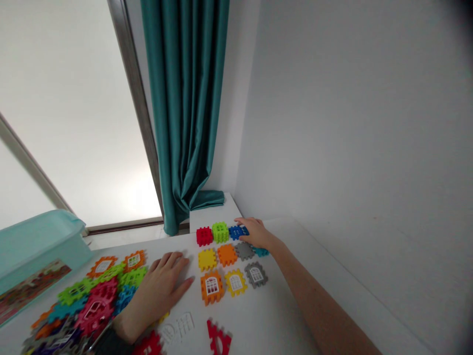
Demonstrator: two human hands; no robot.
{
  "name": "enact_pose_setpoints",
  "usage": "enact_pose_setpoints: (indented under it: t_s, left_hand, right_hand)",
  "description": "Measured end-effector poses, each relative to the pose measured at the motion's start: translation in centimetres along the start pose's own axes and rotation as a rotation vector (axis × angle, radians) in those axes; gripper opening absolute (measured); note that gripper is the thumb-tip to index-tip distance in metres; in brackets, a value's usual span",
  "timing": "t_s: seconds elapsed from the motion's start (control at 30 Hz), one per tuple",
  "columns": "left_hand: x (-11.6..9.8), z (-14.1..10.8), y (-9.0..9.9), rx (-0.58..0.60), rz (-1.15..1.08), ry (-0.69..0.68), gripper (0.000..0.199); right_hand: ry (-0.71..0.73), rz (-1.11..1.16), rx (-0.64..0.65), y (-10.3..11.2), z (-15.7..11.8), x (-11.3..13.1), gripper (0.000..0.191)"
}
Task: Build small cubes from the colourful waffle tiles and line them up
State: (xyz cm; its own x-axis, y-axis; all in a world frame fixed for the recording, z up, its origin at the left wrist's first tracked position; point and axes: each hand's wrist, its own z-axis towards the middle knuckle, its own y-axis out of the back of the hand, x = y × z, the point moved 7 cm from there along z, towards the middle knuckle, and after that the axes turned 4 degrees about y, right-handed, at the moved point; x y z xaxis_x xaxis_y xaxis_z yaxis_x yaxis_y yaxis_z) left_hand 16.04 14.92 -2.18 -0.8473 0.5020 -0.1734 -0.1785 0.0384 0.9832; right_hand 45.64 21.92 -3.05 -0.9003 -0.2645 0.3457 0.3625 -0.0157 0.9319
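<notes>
Right hand (255,233) is reaching along the white bench (266,315) and lying over a blue waffle tile (235,232), its fingers stretching forward across it (whether it is gripping or only pressing, the view cannot settle). A teal tile (261,252) is showing just beyond its heel. Left hand (158,291) is resting palm down with its fingers spread and released, holding nothing, beside a heap of interlocking plastic tiles (88,298); its flat pose looks more like bracing against the bench than grasping.

Nearly all the tiles are lying flat, and those in front of the right hand are forming three tidy rows, seemingly spaced so that each shape stays readable. A red tile (204,236) and a lime-green cube-like tile (220,232) are leading the far row. A yellow tile (207,259), an orange tile (226,255) and a grey tile (244,250) are filling the middle row. An orange window tile (212,287), a yellow window tile (235,282) and a grey window tile (256,274) are closing the near row, their white arched windows facing up. A pale teal storage box (37,246) is sitting at the bench's left end.
</notes>
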Motion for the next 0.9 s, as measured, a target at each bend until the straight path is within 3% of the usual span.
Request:
enact_pose_setpoints:
  t_s: [0.47, 0.9]
  left_hand:
    - [0.0, 0.0, 0.0, 0.037, 0.015, 0.016, 0.042]
    - [0.0, -0.1, 0.0, 0.016, -0.002, 0.007, 0.043]
  right_hand:
    - [0.014, -0.016, -0.03, -0.1, 0.0, -0.1, 0.06]
    - [0.101, -0.009, -0.035, 0.7, -0.2, 1.0, 0.034]
